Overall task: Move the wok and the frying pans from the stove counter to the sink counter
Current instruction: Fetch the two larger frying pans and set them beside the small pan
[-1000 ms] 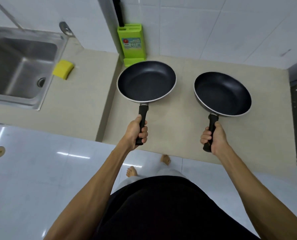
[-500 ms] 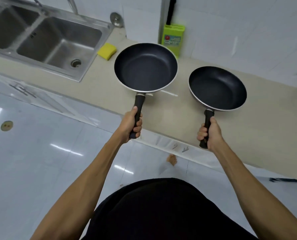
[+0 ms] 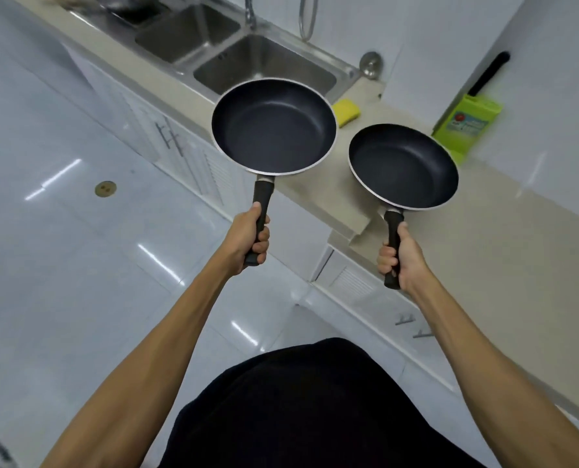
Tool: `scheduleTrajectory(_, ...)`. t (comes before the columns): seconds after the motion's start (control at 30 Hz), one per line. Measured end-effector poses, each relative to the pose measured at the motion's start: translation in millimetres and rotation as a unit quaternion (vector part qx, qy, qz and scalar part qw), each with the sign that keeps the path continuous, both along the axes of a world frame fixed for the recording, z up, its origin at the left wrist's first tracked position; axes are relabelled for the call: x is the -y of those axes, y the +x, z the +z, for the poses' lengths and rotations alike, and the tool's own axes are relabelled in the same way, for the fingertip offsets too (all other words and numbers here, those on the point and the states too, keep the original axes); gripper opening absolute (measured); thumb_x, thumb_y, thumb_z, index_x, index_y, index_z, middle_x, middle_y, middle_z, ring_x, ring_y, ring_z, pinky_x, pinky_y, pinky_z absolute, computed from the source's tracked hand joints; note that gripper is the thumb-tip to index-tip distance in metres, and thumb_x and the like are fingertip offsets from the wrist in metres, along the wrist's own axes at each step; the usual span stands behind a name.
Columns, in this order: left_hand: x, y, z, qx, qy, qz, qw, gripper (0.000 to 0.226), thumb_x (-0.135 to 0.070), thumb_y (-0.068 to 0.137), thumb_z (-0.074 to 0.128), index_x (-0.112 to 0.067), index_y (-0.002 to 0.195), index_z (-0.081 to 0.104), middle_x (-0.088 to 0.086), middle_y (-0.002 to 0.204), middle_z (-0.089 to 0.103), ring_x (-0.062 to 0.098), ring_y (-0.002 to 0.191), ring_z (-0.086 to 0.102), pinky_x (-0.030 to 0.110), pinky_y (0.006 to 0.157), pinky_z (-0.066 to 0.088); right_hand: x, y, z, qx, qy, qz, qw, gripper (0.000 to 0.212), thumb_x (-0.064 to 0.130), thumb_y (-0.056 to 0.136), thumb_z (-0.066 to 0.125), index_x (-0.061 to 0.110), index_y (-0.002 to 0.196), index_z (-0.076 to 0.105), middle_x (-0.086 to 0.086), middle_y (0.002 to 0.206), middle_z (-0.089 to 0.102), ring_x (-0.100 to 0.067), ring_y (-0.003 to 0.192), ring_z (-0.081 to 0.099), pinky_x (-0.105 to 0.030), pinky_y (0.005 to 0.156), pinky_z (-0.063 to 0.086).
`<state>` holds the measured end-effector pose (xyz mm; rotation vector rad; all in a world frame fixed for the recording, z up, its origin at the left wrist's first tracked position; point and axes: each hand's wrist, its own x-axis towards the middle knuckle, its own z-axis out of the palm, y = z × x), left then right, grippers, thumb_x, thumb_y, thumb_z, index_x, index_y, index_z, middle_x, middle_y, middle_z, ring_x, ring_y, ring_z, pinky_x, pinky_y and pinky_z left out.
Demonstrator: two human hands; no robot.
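Two black non-stick frying pans with silver rims are held in the air. My left hand (image 3: 249,236) grips the black handle of the left frying pan (image 3: 273,126), which hangs over the sink counter's front edge beside the steel sink (image 3: 264,64). My right hand (image 3: 401,256) grips the handle of the right frying pan (image 3: 403,167), which hovers over the beige counter (image 3: 504,238) near the step between the two counter levels. A dark metal vessel (image 3: 126,5), perhaps the wok, shows at the top left by the sink.
A yellow sponge (image 3: 347,111) lies on the counter right of the sink. A green knife block (image 3: 466,126) stands against the tiled wall. White cabinet doors (image 3: 193,157) run under the counter. Glossy white floor tiles (image 3: 78,231) lie to the left.
The view has swung left, bringing the double sink further into view. Both pans have travelled left with my hands, from over the stove-side counter toward the sink counter.
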<state>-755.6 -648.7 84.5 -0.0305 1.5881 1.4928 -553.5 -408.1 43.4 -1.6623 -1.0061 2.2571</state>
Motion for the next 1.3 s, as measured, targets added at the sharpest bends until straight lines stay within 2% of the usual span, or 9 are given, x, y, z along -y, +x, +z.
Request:
scheduleTrajectory(0.23, 39, -87, -11, 0.015, 0.012, 0.082, 0.996, 0.039, -0.050, 0.104, 0.036, -0.015, 0.088, 0.044, -0.006, 0.049, 0.036, 0.010, 0.034, 0.028, 0.020, 0.033, 0.030, 10, -113, 3, 0.009, 0.011, 0.085, 0.996, 0.054, 0.067, 0.097, 0.039, 0.019, 0.071, 0.039, 0.006, 0.041, 0.031, -0.008, 0.028, 0.023, -0.015, 0.032, 0.019)
scheduleTrajectory(0.53, 71, -250, -22, 0.042, 0.016, 0.193, 0.980, 0.041, -0.053, 0.103, 0.038, -0.017, 0.085, 0.046, -0.006, 0.052, 0.035, 0.009, 0.035, 0.027, 0.019, 0.034, 0.028, -5, -311, -9, 0.019, -0.023, 0.200, 0.979, 0.054, 0.067, 0.097, 0.038, 0.019, 0.071, 0.041, 0.006, 0.041, 0.028, -0.008, 0.027, 0.023, -0.015, 0.031, 0.017)
scheduleTrajectory(0.7, 79, -325, -21, 0.048, 0.000, 0.242, 0.969, 0.041, -0.053, 0.103, 0.037, -0.017, 0.087, 0.046, -0.005, 0.052, 0.035, 0.010, 0.036, 0.026, 0.019, 0.035, 0.026, -9, -414, -7, 0.035, -0.011, 0.255, 0.966, 0.055, 0.068, 0.097, 0.038, 0.020, 0.071, 0.041, 0.006, 0.043, 0.028, -0.008, 0.028, 0.022, -0.015, 0.034, 0.015)
scheduleTrajectory(1.07, 129, -482, -33, 0.046, -0.003, 0.299, 0.953, 0.042, -0.056, 0.102, 0.040, -0.017, 0.088, 0.048, -0.006, 0.051, 0.036, 0.009, 0.035, 0.028, 0.020, 0.035, 0.028, 20, -610, -4, 0.032, 0.013, 0.304, 0.952, 0.054, 0.067, 0.097, 0.038, 0.021, 0.071, 0.040, 0.005, 0.044, 0.027, -0.008, 0.029, 0.021, -0.017, 0.036, 0.014)
scheduleTrajectory(1.3, 206, -627, -14, 0.017, 0.000, 0.303, 0.953, 0.042, -0.054, 0.103, 0.038, -0.016, 0.086, 0.048, -0.007, 0.049, 0.038, 0.009, 0.034, 0.029, 0.020, 0.034, 0.031, 98, -766, 5, 0.002, 0.014, 0.314, 0.949, 0.055, 0.067, 0.096, 0.039, 0.020, 0.069, 0.041, 0.006, 0.044, 0.027, -0.008, 0.029, 0.022, -0.016, 0.033, 0.017)
